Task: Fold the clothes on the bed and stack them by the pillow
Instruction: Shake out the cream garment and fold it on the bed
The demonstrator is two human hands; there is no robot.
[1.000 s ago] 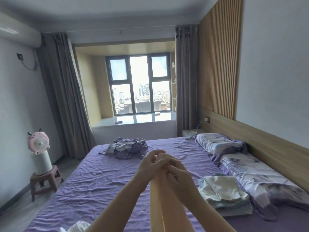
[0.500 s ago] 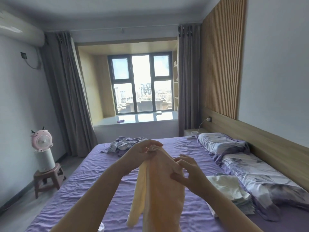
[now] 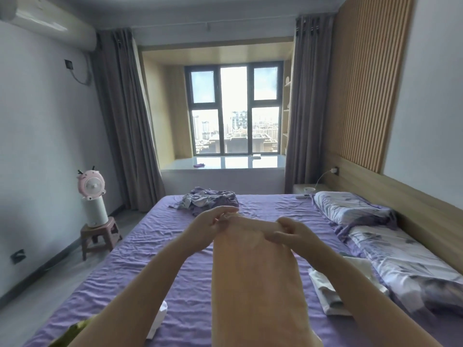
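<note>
Task partly done. Folded stack of white and pale garments (image 3: 328,294) already placed beside the floral-print pillow (image 3: 400,261). Still outstanding: crumpled purple and grey heap of clothes (image 3: 209,200) at far end of the wrinkled purple bed sheet (image 3: 140,269); small white cloth (image 3: 159,319) at near edge, unfolded as far as visible. In hand: soft cream-yellow garment (image 3: 255,279), matte, hanging as a long smooth panel over the bed. Left hand (image 3: 213,222) pinching upper left corner; right hand (image 3: 292,232) pinching upper right corner, top edge stretched between. Lower end out of view.
</note>
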